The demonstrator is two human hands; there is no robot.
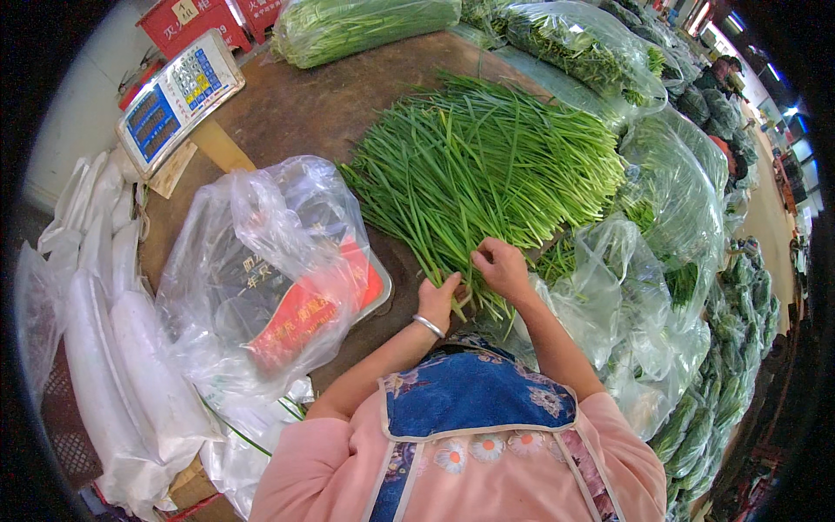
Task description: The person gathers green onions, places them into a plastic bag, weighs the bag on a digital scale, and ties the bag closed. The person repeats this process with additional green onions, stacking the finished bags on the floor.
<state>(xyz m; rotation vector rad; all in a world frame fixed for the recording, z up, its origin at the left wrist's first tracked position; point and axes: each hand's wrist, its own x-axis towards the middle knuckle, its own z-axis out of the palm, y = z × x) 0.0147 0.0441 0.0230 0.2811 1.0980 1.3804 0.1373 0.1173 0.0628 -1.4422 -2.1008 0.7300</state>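
Observation:
A broad heap of loose green Chinese chives [483, 156] lies on the brown tabletop, its leaf tips to the left and its pale stem ends to the right. At the heap's near edge, my left hand [440, 300], with a silver bangle at the wrist, grips a few chives between thumb and fingers. My right hand [502, 266] is just right of it, fingers curled at the chive stems; whether it pinches any is hidden. To the left, a clear plastic bag [261, 261] covers a scale platform with a red label.
The scale's display [179, 104] stands at the upper left. Bagged greens [365, 26] lie at the table's far edge, with more bags [678, 189] along the right. White wrapped bundles [111, 365] are at the left. Other people [717, 73] are at the far right.

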